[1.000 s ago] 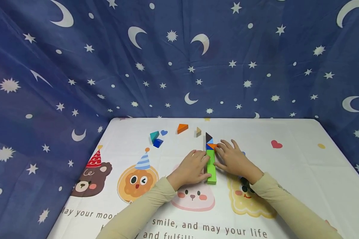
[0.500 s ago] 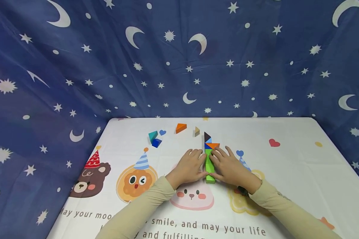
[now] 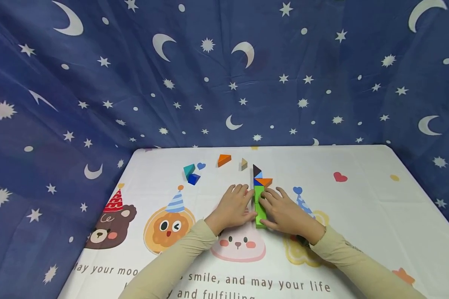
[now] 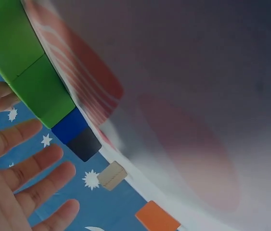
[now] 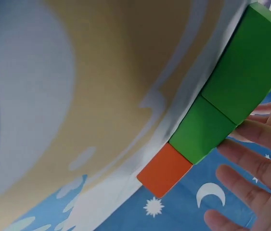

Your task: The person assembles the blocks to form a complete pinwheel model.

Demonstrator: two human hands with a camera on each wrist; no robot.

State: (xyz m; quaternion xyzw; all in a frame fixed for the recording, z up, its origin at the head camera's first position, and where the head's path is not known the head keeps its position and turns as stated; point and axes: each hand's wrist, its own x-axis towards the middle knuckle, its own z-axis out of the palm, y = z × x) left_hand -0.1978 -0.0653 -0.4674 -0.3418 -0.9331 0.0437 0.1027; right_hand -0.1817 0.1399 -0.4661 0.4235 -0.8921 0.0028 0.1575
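Observation:
Two green blocks (image 3: 260, 199) lie end to end, forming a bar on the table. Against its far end sit a blue triangle block (image 3: 256, 182) and an orange triangle block (image 3: 265, 181), whose tip juts out to the right. Beyond them are a light blue block (image 3: 259, 175) and a black triangle block (image 3: 256, 170). My left hand (image 3: 233, 207) is along the bar's left side, fingers loosely spread, thumb tip near its edge. On the other side, my right hand (image 3: 286, 212) rests fingertips against the green blocks. In the right wrist view its fingers (image 5: 251, 156) are extended.
Toward the back lie a tan triangle block (image 3: 244, 165) and another orange triangle block (image 3: 224, 160). A teal triangle block (image 3: 188, 170) and a dark blue block (image 3: 194, 179) sit further left. A starry blue curtain (image 3: 194, 83) borders the table's far edge.
My right hand has come off the orange triangle block and moved nearer along the green bar's right side. My left fingers have drawn slightly left off the bar. The head view has shifted slightly.

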